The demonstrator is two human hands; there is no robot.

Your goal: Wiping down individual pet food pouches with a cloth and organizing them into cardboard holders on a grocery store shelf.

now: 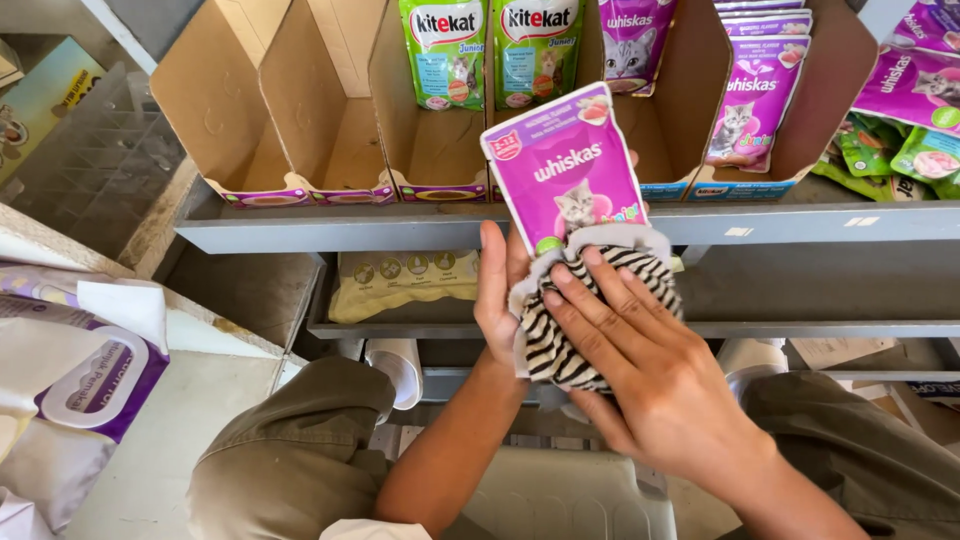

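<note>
My left hand [497, 290] holds a purple cat-food pouch [562, 165] upright by its lower edge, in front of a grey shelf. My right hand [640, 360] presses a black-and-white striped cloth [560, 340] against the bottom of that pouch, fingers spread flat over the cloth. The pouch's lower part is hidden behind the cloth and my fingers.
The grey shelf [330, 228] carries open cardboard trays [290, 120]; two at the left hold nothing, others hold green pouches [445, 50] and purple pouches [752, 100]. More pouches lie at the far right [915, 110]. A lower shelf holds a beige bag [400, 285]. My knees sit below.
</note>
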